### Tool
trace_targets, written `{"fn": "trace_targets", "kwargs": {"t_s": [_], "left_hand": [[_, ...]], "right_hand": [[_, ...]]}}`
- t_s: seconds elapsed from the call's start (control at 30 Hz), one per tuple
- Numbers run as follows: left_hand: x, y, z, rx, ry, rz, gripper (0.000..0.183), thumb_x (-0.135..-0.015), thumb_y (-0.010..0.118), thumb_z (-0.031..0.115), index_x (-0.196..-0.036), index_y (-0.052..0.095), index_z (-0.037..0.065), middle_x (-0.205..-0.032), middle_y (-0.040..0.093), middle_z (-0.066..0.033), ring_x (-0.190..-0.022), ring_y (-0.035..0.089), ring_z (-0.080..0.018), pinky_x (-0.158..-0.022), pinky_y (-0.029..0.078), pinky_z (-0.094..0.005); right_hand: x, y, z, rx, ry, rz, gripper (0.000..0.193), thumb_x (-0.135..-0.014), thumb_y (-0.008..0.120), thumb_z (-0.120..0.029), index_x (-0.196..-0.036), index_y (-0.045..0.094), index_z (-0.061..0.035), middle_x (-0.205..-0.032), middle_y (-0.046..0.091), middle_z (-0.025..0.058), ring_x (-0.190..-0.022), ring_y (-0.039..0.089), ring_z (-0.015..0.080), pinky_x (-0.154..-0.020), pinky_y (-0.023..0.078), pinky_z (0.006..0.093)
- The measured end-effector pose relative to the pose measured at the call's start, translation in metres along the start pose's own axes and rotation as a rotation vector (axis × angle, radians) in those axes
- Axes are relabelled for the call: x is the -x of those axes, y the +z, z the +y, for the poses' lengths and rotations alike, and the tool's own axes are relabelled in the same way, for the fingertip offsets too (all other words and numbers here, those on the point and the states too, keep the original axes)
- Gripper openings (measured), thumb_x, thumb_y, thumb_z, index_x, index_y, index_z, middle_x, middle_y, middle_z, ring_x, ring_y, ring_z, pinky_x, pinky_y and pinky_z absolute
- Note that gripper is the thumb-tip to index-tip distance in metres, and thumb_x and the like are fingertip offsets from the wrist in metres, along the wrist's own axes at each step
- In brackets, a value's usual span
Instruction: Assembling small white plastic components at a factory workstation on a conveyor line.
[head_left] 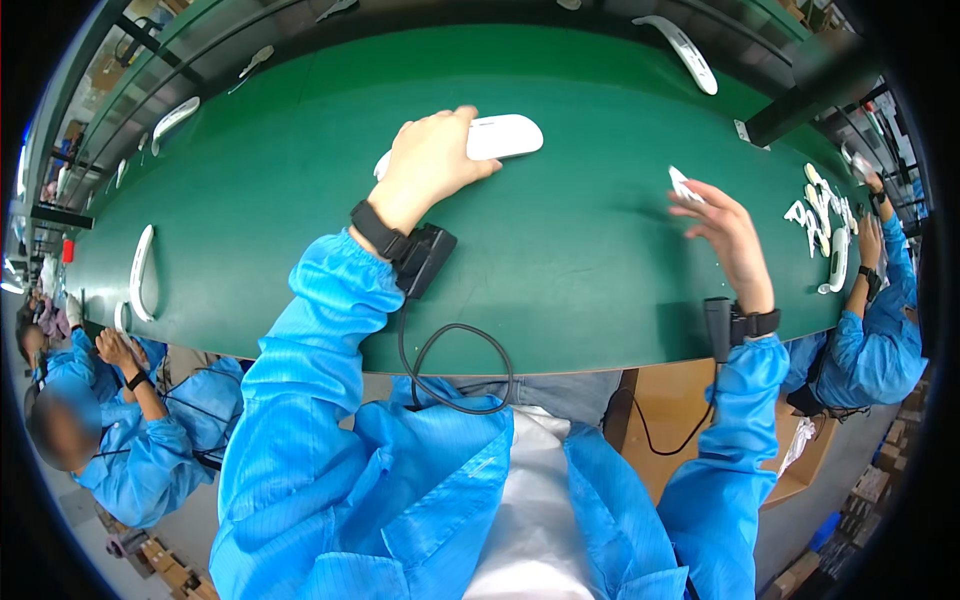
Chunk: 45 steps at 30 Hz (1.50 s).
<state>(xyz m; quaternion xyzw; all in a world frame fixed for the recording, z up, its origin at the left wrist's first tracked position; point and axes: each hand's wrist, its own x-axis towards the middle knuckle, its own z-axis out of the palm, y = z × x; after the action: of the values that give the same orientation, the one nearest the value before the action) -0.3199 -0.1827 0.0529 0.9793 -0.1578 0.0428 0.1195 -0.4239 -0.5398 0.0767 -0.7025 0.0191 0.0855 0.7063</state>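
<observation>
My left hand [432,160] is wrapped over a long white plastic piece [508,137] lying on the green table [590,290]. The piece is smooth with a rounded end that sticks out to the right of my thumb; its middle is hidden under my palm. To the right and apart from it, my right hand [732,236] is raised over the table. A small white pointed piece [682,186] is pinched at its fingertips, partly covered by them, and the fingers are slightly blurred.
Similar curved white pieces lie at the left [142,272] and far right [684,55]. A pile of small white parts [820,208] is near a co-worker [870,345] on the right. Another co-worker [150,440] sits left. A black post [800,112] stands at back right; a cable [462,328] hangs from my left wrist.
</observation>
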Motion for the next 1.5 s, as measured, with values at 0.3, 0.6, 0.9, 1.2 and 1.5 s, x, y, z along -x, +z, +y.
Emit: {"fn": "trace_targets", "kwargs": {"t_s": [0.3,0.6,0.9,1.2,1.5], "left_hand": [[0.041,-0.012,-0.011,0.109,0.355,0.084,0.064,-0.068,0.082,0.035,-0.123,0.062,0.01,-0.108,0.064,-0.0079,-0.101,0.06,-0.0274,-0.089,0.045,-0.0388],[0.035,-0.022,0.006,0.25,0.477,0.202,0.045,-0.073,0.077,0.017,-0.117,0.066,0.012,-0.109,0.065,-0.0066,-0.102,0.061,-0.0265,-0.088,0.047,-0.0377],[0.025,0.002,0.003,0.235,0.483,0.183,0.019,-0.078,0.071,0.008,-0.097,0.073,0.01,-0.097,0.069,-0.0056,-0.08,0.067,-0.0257,-0.073,0.053,-0.0357],[0.029,0.005,0.004,0.307,0.413,0.292,0.018,-0.076,0.07,0.0,-0.094,0.072,0.006,-0.097,0.068,-0.008,-0.075,0.068,-0.0256,-0.065,0.055,-0.0335],[0.028,0.006,0.002,0.301,0.419,0.285,0.02,-0.074,0.067,-0.003,-0.092,0.071,0.004,-0.097,0.066,-0.0084,-0.073,0.066,-0.0242,-0.064,0.054,-0.0333]], "right_hand": [[-0.037,0.122,0.018,1.127,-0.734,0.164,0.023,-0.074,0.075,-0.008,-0.097,0.074,-0.0108,-0.067,0.056,0.0037,-0.065,0.054,0.0214,-0.058,0.047,0.035],[-0.045,0.133,0.026,1.091,-0.652,0.135,0.019,-0.074,0.076,-0.012,-0.093,0.074,-0.0107,-0.068,0.054,0.0027,-0.067,0.054,0.0206,-0.059,0.048,0.0344],[-0.042,0.156,0.02,1.061,-0.678,0.077,0.017,-0.075,0.074,-0.009,-0.092,0.071,-0.0061,-0.085,0.061,0.0053,-0.081,0.057,0.0235,-0.073,0.051,0.035],[-0.043,0.177,0.027,0.957,-0.593,0.083,0.024,-0.077,0.067,-0.002,-0.101,0.063,0.0018,-0.1,0.061,0.0143,-0.096,0.057,0.032,-0.085,0.05,0.0401],[-0.042,0.189,0.025,0.925,-0.458,0.065,0.033,-0.078,0.064,-0.004,-0.108,0.059,0.0065,-0.108,0.062,0.0182,-0.101,0.058,0.0343,-0.088,0.051,0.0413]]}}
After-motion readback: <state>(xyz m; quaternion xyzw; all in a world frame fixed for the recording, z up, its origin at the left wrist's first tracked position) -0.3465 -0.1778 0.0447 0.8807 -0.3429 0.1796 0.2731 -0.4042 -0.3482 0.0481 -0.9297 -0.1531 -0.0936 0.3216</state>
